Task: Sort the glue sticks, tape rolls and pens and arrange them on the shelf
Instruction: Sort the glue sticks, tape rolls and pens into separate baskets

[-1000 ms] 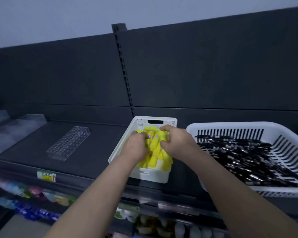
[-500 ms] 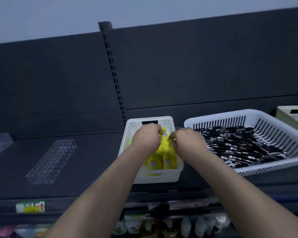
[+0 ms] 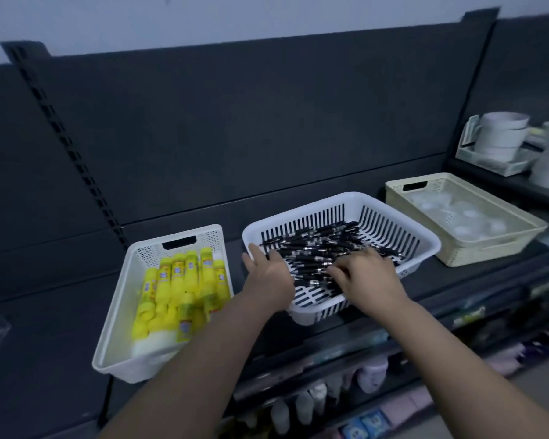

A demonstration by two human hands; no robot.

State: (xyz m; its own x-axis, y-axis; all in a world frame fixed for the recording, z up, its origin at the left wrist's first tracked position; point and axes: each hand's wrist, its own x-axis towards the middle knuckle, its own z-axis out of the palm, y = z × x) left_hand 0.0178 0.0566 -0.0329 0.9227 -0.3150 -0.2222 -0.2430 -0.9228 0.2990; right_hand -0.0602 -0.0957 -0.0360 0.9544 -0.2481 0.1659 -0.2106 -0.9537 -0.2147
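The pens (image 3: 314,245) lie in a loose black heap, pointing every way, inside the white slotted basket (image 3: 301,211) at the middle of the frame. We judge this to be the pen step of the sort.

Our right hand (image 3: 370,275) sits low in the basket's near right part, fingers bent down into the heap. We cannot tell whether its grip has closed on a pen or only rests on them. Our left hand (image 3: 268,275) reaches over the basket's near left rim with its fingers spread and fairly straight. Its grip is open and it holds nothing.

Just beside this basket, at lower left, the yellow glue sticks (image 3: 178,280) lie roughly side by side in a white perforated basket (image 3: 118,312). At right, the pale tape rolls (image 3: 463,217) fill a cream basket (image 3: 482,251). All three baskets stand on the dark shelf (image 3: 45,312), so glue and tape look already sorted.

As we read it, the next move calls for gathering the pens into line: both hands rake them parallel, or close round a bundle and lift it together. The heap is tangled, so single pens may slip or catch in the slots.
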